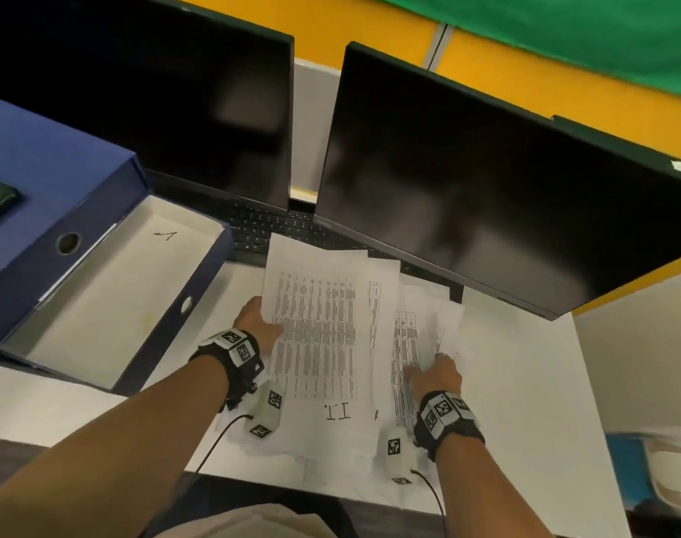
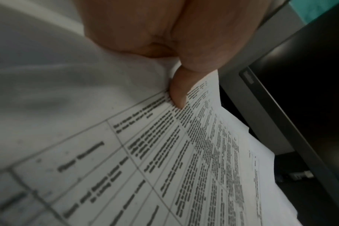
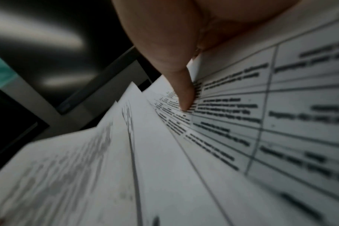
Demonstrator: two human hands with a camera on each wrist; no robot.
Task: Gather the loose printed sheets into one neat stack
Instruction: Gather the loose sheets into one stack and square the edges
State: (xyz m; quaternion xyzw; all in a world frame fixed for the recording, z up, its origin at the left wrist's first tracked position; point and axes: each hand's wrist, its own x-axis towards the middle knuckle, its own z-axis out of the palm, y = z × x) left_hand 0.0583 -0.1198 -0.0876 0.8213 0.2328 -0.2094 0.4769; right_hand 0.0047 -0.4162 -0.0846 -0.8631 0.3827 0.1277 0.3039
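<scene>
Blue box [image 1: 98,289] open at left on table [image 1: 525,382]. Left hand [image 1: 259,324] pinches left edge of sheets [image 1: 323,343], thumb [image 2: 177,91] on top. Sheets fanned, overlapping, in front of keyboard [image 1: 269,227] and monitors [image 1: 467,188]. Right hand [image 1: 437,376] pinches right sheets, thumb [image 3: 185,94] pressing print.

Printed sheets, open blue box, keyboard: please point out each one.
printed sheets [image 1: 315,335], head view, text block of top sheet.
open blue box [image 1: 109,304], head view, pale inner floor.
keyboard [image 1: 261,227], head view, visible keys.
</scene>
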